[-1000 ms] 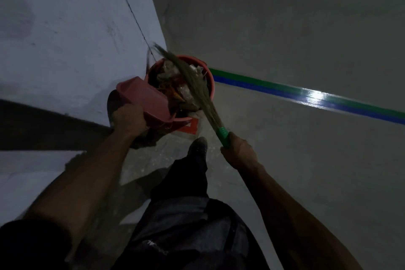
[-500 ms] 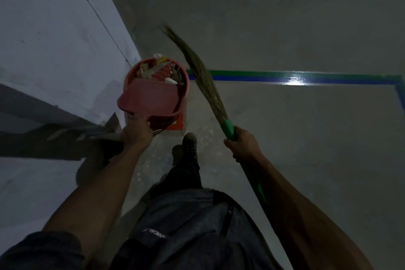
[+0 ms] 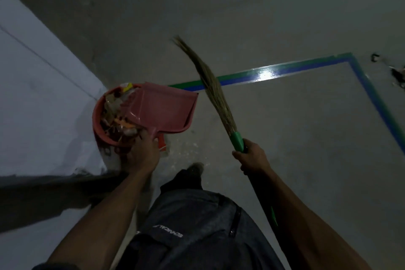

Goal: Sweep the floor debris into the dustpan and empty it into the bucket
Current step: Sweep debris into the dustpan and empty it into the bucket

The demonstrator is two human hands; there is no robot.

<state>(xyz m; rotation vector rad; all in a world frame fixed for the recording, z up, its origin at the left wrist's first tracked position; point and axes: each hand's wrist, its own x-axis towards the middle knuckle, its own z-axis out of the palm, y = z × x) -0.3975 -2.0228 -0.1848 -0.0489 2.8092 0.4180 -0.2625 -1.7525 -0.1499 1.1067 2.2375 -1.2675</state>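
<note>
Now that the dustpan [image 3: 166,112] swung right off the bucket [image 3: 98,125], left hand [image 3: 142,155] fingers stay wrapped round its handle, right hand [image 3: 252,158] gripping the broom [image 3: 219,98].

My pink dustpan [image 3: 163,108] tilts beside the red bucket [image 3: 96,125], heaped with debris [image 3: 116,116]; my grass broom [image 3: 210,87] points up.

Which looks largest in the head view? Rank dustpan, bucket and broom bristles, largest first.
1. dustpan, the widest patch.
2. bucket, partly hidden under the dustpan, so unsure.
3. broom bristles, long but thin.
</note>
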